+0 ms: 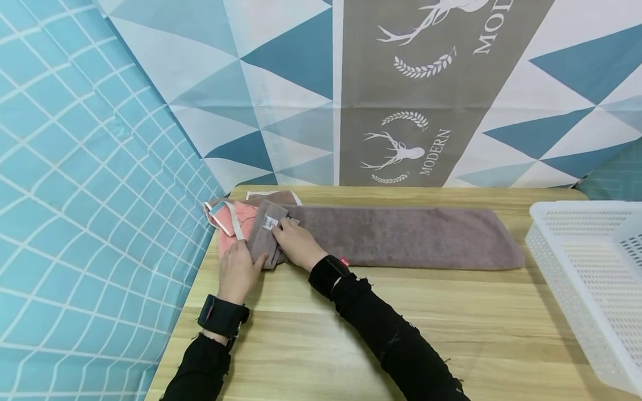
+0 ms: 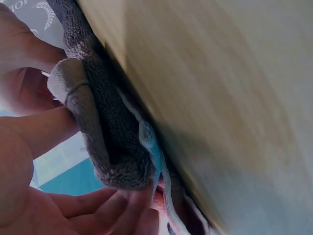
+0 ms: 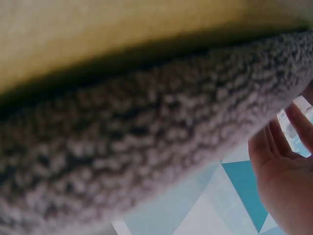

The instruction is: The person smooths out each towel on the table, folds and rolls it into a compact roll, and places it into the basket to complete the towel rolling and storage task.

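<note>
A long, grey-brown towel (image 1: 401, 236) lies along the back of the table, its left end folded over into a short flap (image 1: 259, 248). A white label (image 1: 270, 223) shows on that flap. My left hand (image 1: 238, 273) grips the flap's left side; in the left wrist view its thumb (image 2: 46, 131) lies on the folded layers and its fingers reach under them. Opposite it, my right hand (image 1: 300, 245) pinches the flap's right edge beside the label. The towel's pile (image 3: 146, 127) fills much of the right wrist view.
Under and behind the flap, at the table's left edge, lies a pink cloth (image 1: 244, 214) with white trim, along with another brown cloth (image 1: 281, 197). A white plastic basket (image 1: 539, 223) stands at the right. Patterned fabric (image 1: 296, 128) hangs behind the table (image 1: 451, 317).
</note>
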Demonstrator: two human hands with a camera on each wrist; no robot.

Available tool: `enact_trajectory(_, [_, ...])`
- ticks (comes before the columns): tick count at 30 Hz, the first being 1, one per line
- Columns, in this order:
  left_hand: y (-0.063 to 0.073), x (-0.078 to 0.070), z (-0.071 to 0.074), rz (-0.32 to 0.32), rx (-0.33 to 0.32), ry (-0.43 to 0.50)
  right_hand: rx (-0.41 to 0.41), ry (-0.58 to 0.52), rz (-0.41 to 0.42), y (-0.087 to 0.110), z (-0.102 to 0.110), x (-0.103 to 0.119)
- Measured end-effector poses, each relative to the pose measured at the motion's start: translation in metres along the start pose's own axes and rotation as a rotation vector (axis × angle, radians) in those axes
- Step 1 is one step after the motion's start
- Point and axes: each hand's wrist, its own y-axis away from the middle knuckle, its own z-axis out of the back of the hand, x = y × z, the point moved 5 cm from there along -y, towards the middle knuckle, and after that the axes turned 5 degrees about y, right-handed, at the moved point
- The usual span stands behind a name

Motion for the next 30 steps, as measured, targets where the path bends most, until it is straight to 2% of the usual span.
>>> enact_trajectory(2, [0.001, -0.002, 0.001, 0.010, -0.011, 0.016, -0.019, 0.023, -0.008, -0.001, 0.001, 0.001])
enact_trajectory(5, [0.002, -0.008, 0.001, -0.015, -0.030, 0.056, -0.038, 0.003, -0.031, -0.002, 0.002, 0.002])
enact_trajectory(8, [0.003, -0.017, -0.002, -0.075, -0.033, 0.076, -0.048, -0.052, -0.053, -0.002, 0.003, 0.002])
enact_trajectory(13, [0.005, -0.033, -0.006, -0.186, -0.047, 0.032, -0.030, -0.077, -0.063, -0.002, 0.004, 0.000])
enact_trajectory(17, [0.008, -0.041, -0.005, -0.246, -0.069, 0.005, -0.018, -0.122, -0.088, 0.000, 0.009, -0.004])
enact_trajectory(23, [0.014, -0.052, -0.008, -0.353, -0.037, -0.016, -0.053, -0.220, -0.176, 0.002, 0.015, -0.009])
enact_trajectory(27, [0.016, -0.058, -0.012, -0.399, -0.004, -0.057, -0.073, -0.180, -0.229, 0.003, 0.014, -0.008])
enact_trajectory(30, [0.017, -0.059, -0.013, -0.401, 0.013, -0.059, -0.091, -0.155, -0.265, 0.004, 0.012, -0.009])
